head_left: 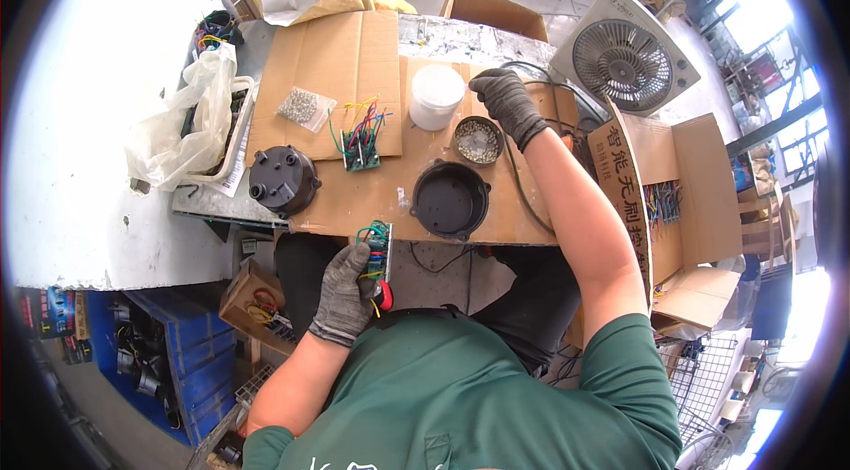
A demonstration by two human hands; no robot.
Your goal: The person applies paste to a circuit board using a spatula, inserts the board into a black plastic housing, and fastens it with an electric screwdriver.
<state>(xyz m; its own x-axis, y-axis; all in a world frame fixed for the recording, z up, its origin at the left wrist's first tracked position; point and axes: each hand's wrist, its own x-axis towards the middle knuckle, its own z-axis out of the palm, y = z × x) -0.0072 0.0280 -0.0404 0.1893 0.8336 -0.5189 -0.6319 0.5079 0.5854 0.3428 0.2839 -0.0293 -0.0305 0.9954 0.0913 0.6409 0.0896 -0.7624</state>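
My left hand (340, 300), in a grey glove, grips a green circuit board (380, 250) with coloured wires, close to my body below the table edge. A red piece (384, 296) shows beside its fingers. My gloved right hand (512, 105) is raised beside a white plastic tub (436, 98), its fingers pinched together; what they hold, if anything, is too small to make out. Just below it sits a round black dish (479, 162) of small metal parts. An open black round housing (451, 198) stands nearer me.
On the cardboard sheet (345, 204) lie another black housing (283, 181), wired circuit boards (359, 151) and a bag of small metal parts (305, 107). A plastic-covered tray (232, 134) is at left. A fan (624, 63) and an open carton (699, 178) stand at right; a black cable (522, 182) crosses the table.
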